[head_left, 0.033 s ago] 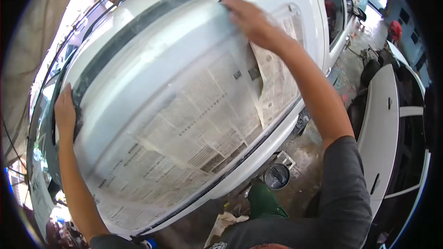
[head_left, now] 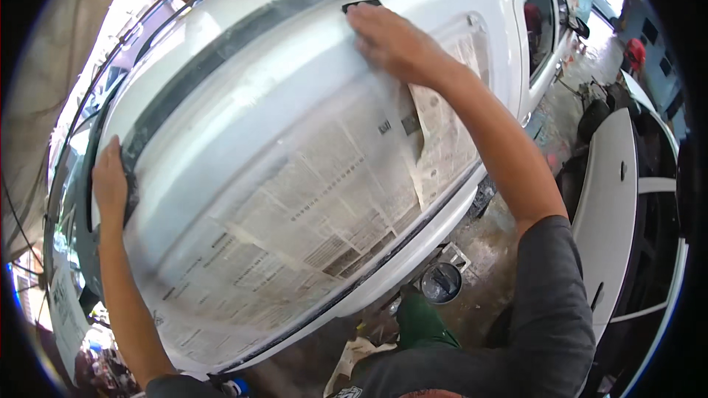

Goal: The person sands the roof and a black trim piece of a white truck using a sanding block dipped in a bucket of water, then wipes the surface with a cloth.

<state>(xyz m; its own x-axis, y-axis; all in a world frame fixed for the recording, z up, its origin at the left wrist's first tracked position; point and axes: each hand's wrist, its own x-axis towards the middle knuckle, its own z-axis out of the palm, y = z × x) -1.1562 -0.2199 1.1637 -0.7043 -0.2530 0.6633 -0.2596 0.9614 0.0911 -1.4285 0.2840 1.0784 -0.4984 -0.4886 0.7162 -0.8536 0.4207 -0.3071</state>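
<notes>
The large curved white panel (head_left: 240, 99) of a vehicle lies in front of the person, in the middle of the view, and the two bare hands are well apart upon it. The right hand (head_left: 387, 40) is stretched to the far side and rests over a flat black pad (head_left: 361, 5), whose edge shows beyond the fingertips; whether the fingers close around it, I cannot tell. The left hand (head_left: 109, 177) is placed at the left end, by the dark grey curved strip (head_left: 221, 56), probably to give the leaning body a support, but its grip is also not clear. The printed newspaper sheets (head_left: 295, 191) cover the nearer part, I think in order to protect what is under them, and the round dark bucket (head_left: 442, 283) stands low beside the person, perhaps to be within easy reach. The panel itself looks whitish and cloudy, brighter near the strip and duller toward the paper, with a long soft crease between, while the newspaper seems dusted with pale haze
</notes>
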